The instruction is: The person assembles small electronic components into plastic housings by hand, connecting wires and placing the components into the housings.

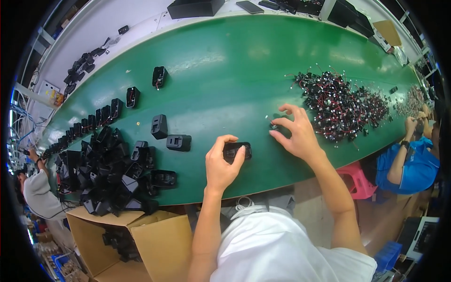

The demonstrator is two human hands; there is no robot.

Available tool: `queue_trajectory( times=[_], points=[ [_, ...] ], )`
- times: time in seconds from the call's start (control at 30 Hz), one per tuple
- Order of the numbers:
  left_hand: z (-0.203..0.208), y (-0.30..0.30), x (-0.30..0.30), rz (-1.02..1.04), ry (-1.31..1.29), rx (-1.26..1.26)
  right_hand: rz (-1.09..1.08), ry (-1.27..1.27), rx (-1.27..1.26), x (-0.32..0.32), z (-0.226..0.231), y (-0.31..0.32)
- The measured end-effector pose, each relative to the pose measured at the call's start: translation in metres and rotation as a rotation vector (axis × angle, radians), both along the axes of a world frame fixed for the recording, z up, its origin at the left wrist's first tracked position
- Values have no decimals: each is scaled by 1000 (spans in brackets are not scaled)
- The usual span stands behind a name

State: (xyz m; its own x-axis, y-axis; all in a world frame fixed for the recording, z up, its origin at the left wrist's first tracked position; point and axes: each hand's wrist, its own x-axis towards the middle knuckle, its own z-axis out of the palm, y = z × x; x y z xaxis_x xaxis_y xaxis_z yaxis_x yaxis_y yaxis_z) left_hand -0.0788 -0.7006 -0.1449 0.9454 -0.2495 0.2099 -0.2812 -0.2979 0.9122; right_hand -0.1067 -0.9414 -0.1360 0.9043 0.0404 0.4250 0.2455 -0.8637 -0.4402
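Clasped between thumb and fingers of the left hand, a black housing sits before the person at the green table. Thumb and forefinger of the right hand curl around a small dark part (whether pinched, I cannot tell), left of the wired-component pile.

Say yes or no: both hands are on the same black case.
No, only the left hand grips the black case; the right hand is apart from it, nearer the pile of wired parts.
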Motion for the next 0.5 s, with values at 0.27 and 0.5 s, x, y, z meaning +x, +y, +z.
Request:
queue_trajectory(
  times=[0.27, 0.5],
  points=[
    [-5, 12, -2, -65, 104, -288, -6, -67, 138, 4, 21, 9],
    [11, 20, -2, -258, 417, -476, 85, 85, 666, 3, 33, 26]
  ],
)
